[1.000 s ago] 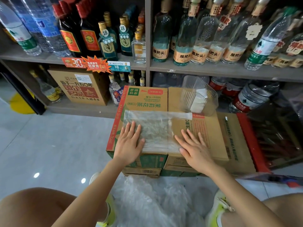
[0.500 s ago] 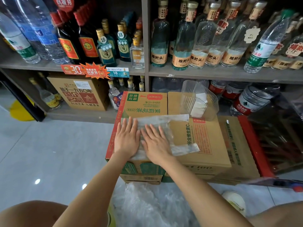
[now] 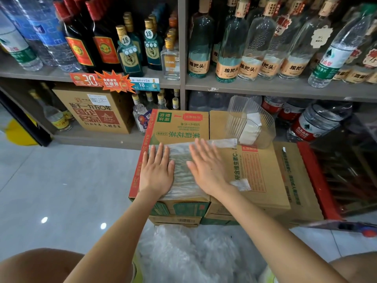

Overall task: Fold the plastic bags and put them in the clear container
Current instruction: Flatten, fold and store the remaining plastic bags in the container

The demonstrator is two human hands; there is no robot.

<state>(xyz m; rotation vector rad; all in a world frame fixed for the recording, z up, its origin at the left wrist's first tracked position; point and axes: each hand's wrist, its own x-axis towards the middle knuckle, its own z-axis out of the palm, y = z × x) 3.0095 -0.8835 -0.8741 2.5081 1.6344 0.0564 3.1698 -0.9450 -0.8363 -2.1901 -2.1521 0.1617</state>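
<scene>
A clear plastic bag [image 3: 181, 160] lies flat on top of a cardboard box [image 3: 263, 172]. My left hand [image 3: 156, 172] presses flat on the bag's left part, fingers straight. My right hand [image 3: 206, 170] lies flat on the bag just to the right, fingers spread; the bag's right end sticks out past it. A clear ribbed container [image 3: 251, 122] stands on the box's far right part, with folded white bags [image 3: 251, 129] inside. A heap of loose clear bags [image 3: 195, 254] lies on the floor between my knees.
Shelves [image 3: 265, 86] full of glass and water bottles stand right behind the boxes. Another carton [image 3: 93, 111] sits on the lower shelf at the left. A red-edged box [image 3: 312, 176] lies to the right. Grey tiled floor [image 3: 61, 180] spreads to the left.
My right hand swept left across the bag until it met my left hand, then slid back right a little. The bag's right part now lies narrower on the box.
</scene>
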